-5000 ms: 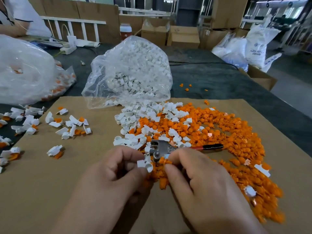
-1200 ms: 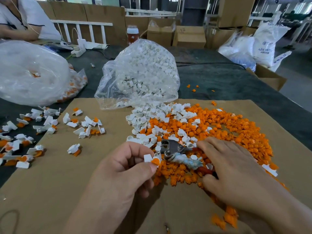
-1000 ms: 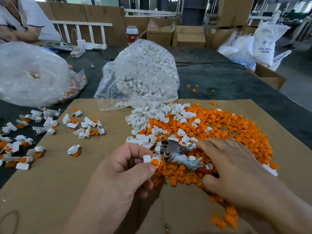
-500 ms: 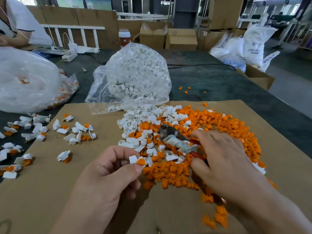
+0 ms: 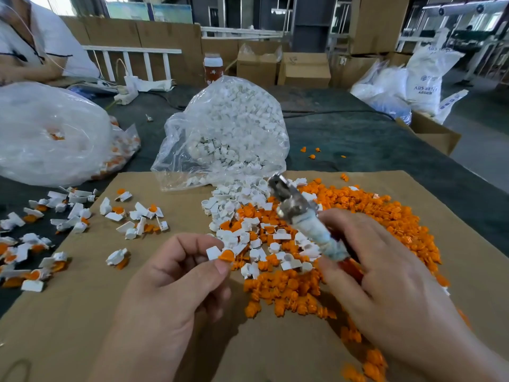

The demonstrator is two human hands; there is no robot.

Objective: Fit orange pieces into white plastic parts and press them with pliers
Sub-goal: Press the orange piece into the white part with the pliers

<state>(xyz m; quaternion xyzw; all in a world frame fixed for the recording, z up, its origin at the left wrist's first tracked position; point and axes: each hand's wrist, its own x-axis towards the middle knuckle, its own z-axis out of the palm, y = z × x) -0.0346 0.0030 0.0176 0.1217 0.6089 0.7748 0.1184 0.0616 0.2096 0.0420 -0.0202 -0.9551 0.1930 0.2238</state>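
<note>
Nearest, the left hand (image 5: 176,274) pinches a white part (image 5: 213,252) with an orange piece (image 5: 227,255) set in it. Its grip is closed on the part between thumb and forefinger, above the cardboard sheet (image 5: 82,326). To the right, the right hand (image 5: 380,271) has its grip wrapped round the handles of the pliers (image 5: 300,216). Their long axis runs from near right to far left, and the head stands beyond and to the right of the held part. The jaws are blurred, so I cannot tell how open they are. I judge that the head must come nearer and leftward to the part. Farther on lies a loose heap (image 5: 358,210) of orange and white pieces. On the desk (image 5: 358,139) a clear bag (image 5: 234,128) holds white parts, and a second bag (image 5: 49,133) at the left shows some orange pieces.
</note>
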